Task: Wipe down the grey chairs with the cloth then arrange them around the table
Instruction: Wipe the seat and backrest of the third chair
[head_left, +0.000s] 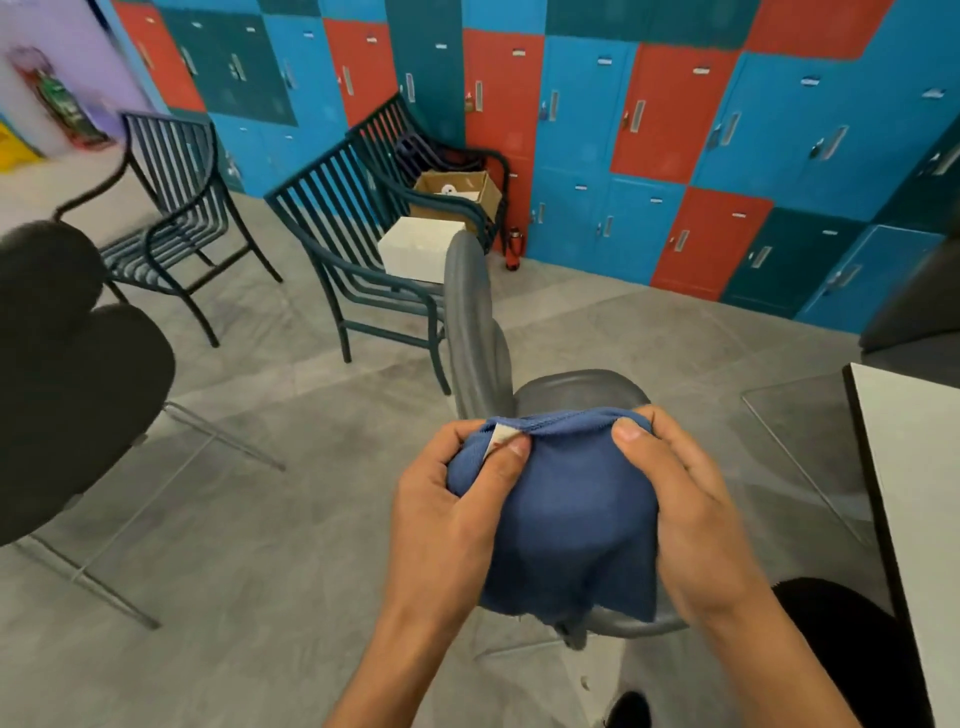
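Two bare hands hold a blue cloth (566, 514) bunched between them, above a grey chair. The left hand (452, 499) grips the cloth's left side, its thumb pressing a small white label at the hem. The right hand (691, 514) pinches the hem at the right, thumb on top, fingers curled behind the fabric. The cloth hangs in loose folds and hides most of the seat of the grey chair (571, 395) directly beneath; only the far edge of the seat, the narrow upright backrest and a bit of the near rim show.

To the right, the near left corner of a white table (914, 467) with a dark edge enters the view, close beside the chair. To the left, a dark rounded chair (72, 395) on thin metal legs stands blurred. Further back, two dark slatted metal chairs (358, 249) stand on the grey floor; one carries a white box (415, 247). A cardboard box (462, 195) sits behind, before a wall of red, blue and teal lockers (675, 119).

Likely risks: the cloth is bunched, so wiping may miss patches; a trailing corner could snag on the chair rim; pushing the chair carelessly could knock it against the table corner.
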